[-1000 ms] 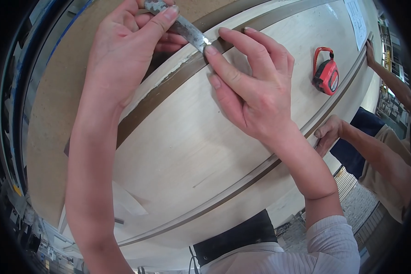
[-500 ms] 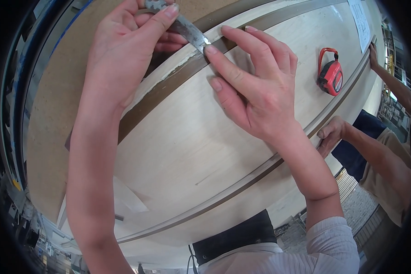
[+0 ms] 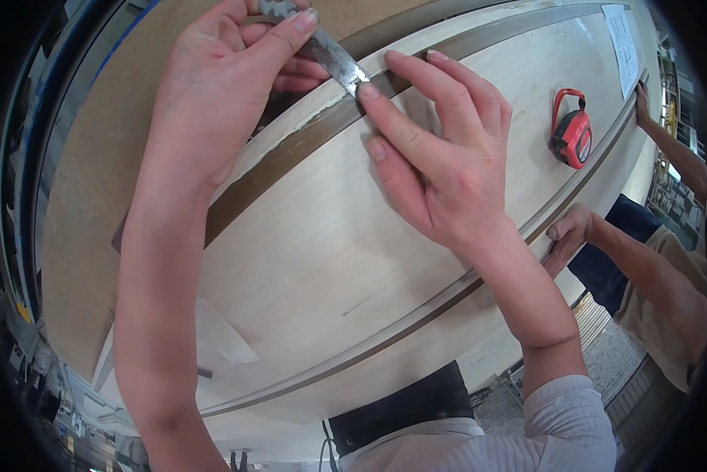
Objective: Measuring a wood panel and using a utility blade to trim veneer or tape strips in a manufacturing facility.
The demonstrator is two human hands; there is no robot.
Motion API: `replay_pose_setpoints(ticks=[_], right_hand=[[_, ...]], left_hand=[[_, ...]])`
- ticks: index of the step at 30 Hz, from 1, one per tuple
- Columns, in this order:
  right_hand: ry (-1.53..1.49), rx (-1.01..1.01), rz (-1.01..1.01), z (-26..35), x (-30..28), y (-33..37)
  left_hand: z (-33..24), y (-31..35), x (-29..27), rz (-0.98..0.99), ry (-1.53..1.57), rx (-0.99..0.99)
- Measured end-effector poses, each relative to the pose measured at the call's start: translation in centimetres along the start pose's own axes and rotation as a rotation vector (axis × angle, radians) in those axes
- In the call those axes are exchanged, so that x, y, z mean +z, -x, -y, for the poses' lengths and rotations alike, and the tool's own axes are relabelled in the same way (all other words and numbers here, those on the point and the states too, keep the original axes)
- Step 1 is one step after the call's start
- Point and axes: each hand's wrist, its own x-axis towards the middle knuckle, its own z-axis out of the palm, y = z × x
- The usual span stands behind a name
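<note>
My left hand (image 3: 220,75) is closed round a flat metal bar with a notched end (image 3: 331,59), pinched under the thumb. The bar slants down to the right, and its lower tip rests on the brown edge strip (image 3: 283,149) of a pale wooden panel (image 3: 322,228). My right hand (image 3: 452,157) lies over the panel with its fingers spread. Its index fingertip touches the strip beside the bar's tip, and the other fingers rest near the strip. Along the strip's far side, a pale edge (image 3: 310,118) looks rough and chipped.
A red and black tape measure (image 3: 571,138) lies on the panel at the right, near a paper sheet (image 3: 621,51). Another person's hand (image 3: 571,236) grips the panel's near edge strip (image 3: 416,326). Brown board (image 3: 94,204) extends at the left.
The view has shifted slightly. Both hands keep nearly the same pose, with the bar's tip still on the strip beside my right index finger.
</note>
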Motion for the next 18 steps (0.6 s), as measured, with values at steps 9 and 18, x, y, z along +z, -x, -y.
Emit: replay_pose_setpoints(ticks=[9, 18], right_hand=[[-0.026, -0.021, 0.004, 0.9, 0.3, 0.0], [-0.032, -0.015, 0.019, 2.3, 0.8, 0.0]], left_hand=[[0.3, 1.3, -1.5, -0.031, -0.02, -0.045], [0.4, 2.3, -2.6, -0.049, -0.004, -0.045]])
